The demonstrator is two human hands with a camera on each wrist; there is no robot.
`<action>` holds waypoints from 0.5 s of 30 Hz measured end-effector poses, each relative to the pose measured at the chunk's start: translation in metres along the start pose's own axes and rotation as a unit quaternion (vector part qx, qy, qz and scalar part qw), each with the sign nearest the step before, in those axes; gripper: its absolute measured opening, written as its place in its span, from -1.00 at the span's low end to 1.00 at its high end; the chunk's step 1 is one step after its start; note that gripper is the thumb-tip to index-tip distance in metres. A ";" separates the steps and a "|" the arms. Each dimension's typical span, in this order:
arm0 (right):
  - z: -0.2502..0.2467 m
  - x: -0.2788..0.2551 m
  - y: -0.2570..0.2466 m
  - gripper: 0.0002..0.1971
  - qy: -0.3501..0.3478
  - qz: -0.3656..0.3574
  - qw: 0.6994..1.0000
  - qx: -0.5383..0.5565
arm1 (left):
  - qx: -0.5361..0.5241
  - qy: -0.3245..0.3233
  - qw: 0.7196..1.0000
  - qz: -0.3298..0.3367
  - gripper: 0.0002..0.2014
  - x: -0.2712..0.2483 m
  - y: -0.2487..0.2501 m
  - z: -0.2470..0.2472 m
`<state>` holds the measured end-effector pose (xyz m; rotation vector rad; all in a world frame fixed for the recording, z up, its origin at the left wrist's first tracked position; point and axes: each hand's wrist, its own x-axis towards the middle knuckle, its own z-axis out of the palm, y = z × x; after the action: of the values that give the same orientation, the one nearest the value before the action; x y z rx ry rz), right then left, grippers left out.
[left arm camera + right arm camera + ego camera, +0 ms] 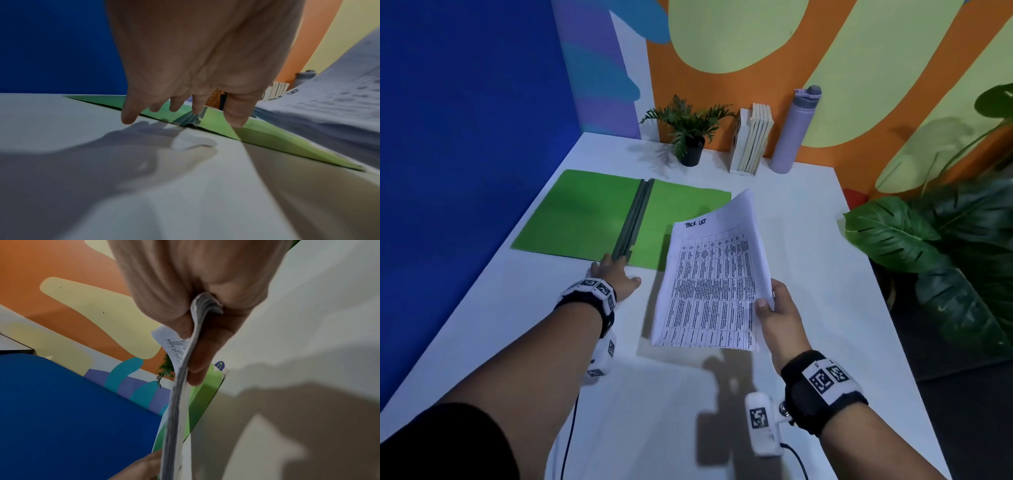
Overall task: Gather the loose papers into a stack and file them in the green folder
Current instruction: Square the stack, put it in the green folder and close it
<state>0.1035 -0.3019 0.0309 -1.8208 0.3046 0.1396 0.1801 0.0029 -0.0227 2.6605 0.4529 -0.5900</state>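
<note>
I am holding the stack of papers (pixel 717 274) up off the white worktop (pixel 808 240) in my right hand (pixel 779 313), thumb on the printed top sheet and the other fingers (pixel 203 353) curled behind, clamped on the stack's near right corner. The stack is tilting, its far end curling upward, and its top sheet is showing a table of small print under a handwritten heading. In the right wrist view the sheets are appearing edge-on, squeezed between thumb and fingers.

The green folder (pixel 582 214) is lying open and flat on the worktop to the left of the papers, its grey spine (pixel 633 219) running away from me down the middle. The far end of the stack is hanging over the folder's right half.

My left hand (pixel 613 275) is reaching out at the folder's near edge, right at the spine's near end. Its fingers (pixel 236 116) are spreading apart and pointing down, holding nothing; one fingertip is touching the spine's end, the rest just above the worktop and the green cover.

Along the back wall a small potted plant (pixel 690 132), a row of books (pixel 753 140) and a lilac bottle (pixel 796 132) are standing. A large leafy plant (pixel 945 240) is sitting off the worktop's right side.
</note>
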 end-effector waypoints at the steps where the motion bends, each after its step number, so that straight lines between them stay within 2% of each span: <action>1: 0.002 0.002 0.003 -0.67 -0.001 -0.001 1.000 0.003 | 0.005 -0.009 1.000 0.000 -0.26 0.008 0.001 0.001; 5: 0.007 0.007 0.011 -0.69 0.000 -0.006 1.000 0.014 | 0.025 -0.041 0.999 0.009 -0.24 0.029 0.005 0.011; 8: 0.009 0.008 0.010 -0.70 -0.002 -0.007 1.000 0.025 | 0.058 -0.037 0.998 0.016 -0.27 0.028 0.009 0.015; 12: 0.013 0.013 0.006 -0.71 0.009 -0.004 0.999 0.036 | 0.077 -0.048 0.994 0.053 -0.32 0.006 -0.004 0.020; 15: 0.015 0.016 0.000 -0.72 0.009 0.000 1.000 0.027 | 0.061 -0.048 0.995 0.063 -0.43 -0.033 -0.015 0.027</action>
<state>0.1201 -0.2899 0.0229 -1.7686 0.3185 0.1129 0.1369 -0.0032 -0.0341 2.7368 0.2271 -0.7242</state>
